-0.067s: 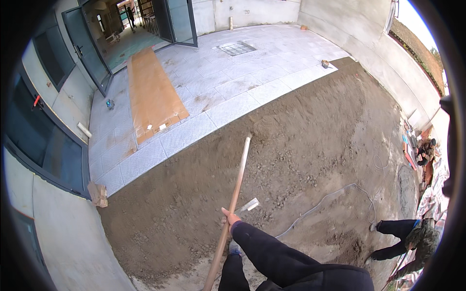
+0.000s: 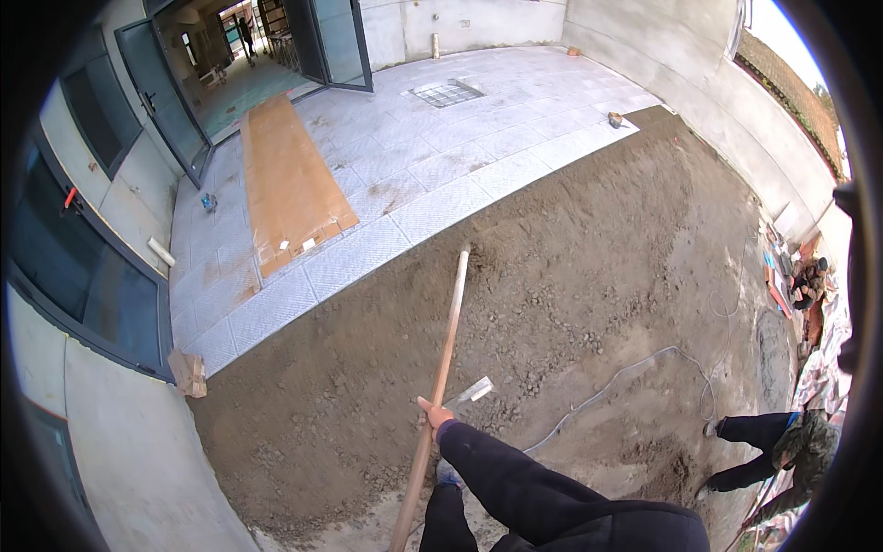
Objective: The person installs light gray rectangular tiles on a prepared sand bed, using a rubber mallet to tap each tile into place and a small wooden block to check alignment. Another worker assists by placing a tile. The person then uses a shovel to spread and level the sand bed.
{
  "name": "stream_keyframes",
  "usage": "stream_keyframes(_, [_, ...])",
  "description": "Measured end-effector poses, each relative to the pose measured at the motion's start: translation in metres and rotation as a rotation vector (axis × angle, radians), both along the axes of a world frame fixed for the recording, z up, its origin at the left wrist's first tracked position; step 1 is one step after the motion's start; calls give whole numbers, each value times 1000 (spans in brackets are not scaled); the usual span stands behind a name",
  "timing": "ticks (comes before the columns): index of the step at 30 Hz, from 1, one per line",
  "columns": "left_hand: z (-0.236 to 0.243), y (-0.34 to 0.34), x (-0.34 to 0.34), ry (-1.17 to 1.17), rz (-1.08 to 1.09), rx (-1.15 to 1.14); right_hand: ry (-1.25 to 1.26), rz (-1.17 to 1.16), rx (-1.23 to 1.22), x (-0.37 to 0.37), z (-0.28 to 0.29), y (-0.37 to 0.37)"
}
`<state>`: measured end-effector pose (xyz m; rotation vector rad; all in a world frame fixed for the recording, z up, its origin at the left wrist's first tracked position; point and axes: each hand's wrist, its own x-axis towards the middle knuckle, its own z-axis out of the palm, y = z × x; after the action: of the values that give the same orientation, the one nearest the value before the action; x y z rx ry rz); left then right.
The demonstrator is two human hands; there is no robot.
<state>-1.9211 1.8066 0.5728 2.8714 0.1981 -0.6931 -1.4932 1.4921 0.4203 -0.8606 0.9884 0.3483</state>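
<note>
My right hand (image 2: pixel 437 413) is closed around a long wooden pole (image 2: pixel 450 345), held slanting across the soil. The pole's pale far end meets the loose brown soil (image 2: pixel 543 304) near the paving edge; any tool head there is hidden in the soil. Its near end runs out of the picture at the bottom. My left hand is not in view. Just beyond my right hand a small white block-like object (image 2: pixel 476 389) with a grey strip lies on the soil. My shoe (image 2: pixel 448 473) stands below the hand.
Pale paving slabs (image 2: pixel 441 202) border the soil, with a brown board (image 2: pixel 294 184) laid on them toward an open door (image 2: pixel 166 97). A grey cable (image 2: pixel 607 379) winds over the ground at right. A co-worker (image 2: pixel 782 451) is at the lower right. Concrete walls (image 2: pixel 662 64) enclose the yard.
The pole's far end has shifted slightly away from me and a little left, toward the paving. My right hand keeps its grip and has barely moved.
</note>
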Motion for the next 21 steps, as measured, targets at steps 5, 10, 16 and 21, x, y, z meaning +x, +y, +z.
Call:
stream_keyframes(5, [-32, -52, 20, 48, -20, -5, 41, 58, -114, -9, -26, -11])
stream_keyframes(10, [43, 21, 58, 260, -18, 97, 107, 98, 399, -143, 35, 56])
stream_keyframes(16, [140, 117, 185, 397, -275, 428, 5, -172, 517, -192, 12, 24])
stream_keyframes(21, [218, 153, 294, 406, -516, 768, 490, -539, 313, -215, -62, 29])
